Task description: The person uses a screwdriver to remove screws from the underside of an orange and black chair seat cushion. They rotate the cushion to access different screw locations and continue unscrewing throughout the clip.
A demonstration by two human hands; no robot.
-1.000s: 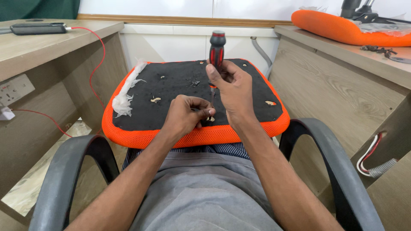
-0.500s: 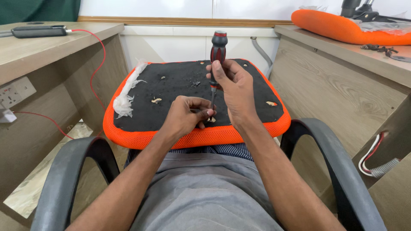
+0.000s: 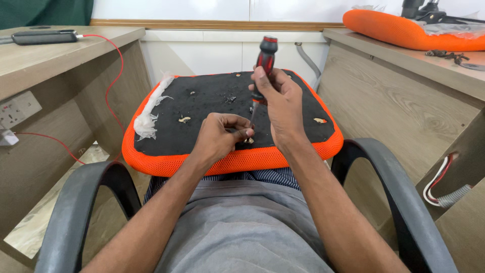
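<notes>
An upturned chair seat (image 3: 202, 101), black underneath with an orange mesh rim, rests on my lap. My right hand (image 3: 280, 108) grips a red and black screwdriver (image 3: 263, 60) upright, its tip down on the black underside near the front edge. My left hand (image 3: 218, 136) sits curled beside the tip, fingers pinched around something small that I cannot make out. Small pale wood chips and a screw hole dot the black surface.
A strip of white plastic wrap (image 3: 149, 114) hangs on the seat's left rim. Wooden desks stand on both sides; the left one bears a black device (image 3: 43, 36) with a red cable, the right one another orange cushion (image 3: 404, 33). Grey armrests (image 3: 384, 187) flank my legs.
My right hand and the screwdriver have tilted and shifted slightly right and up at the handle. My left hand stays in place by the tip.
</notes>
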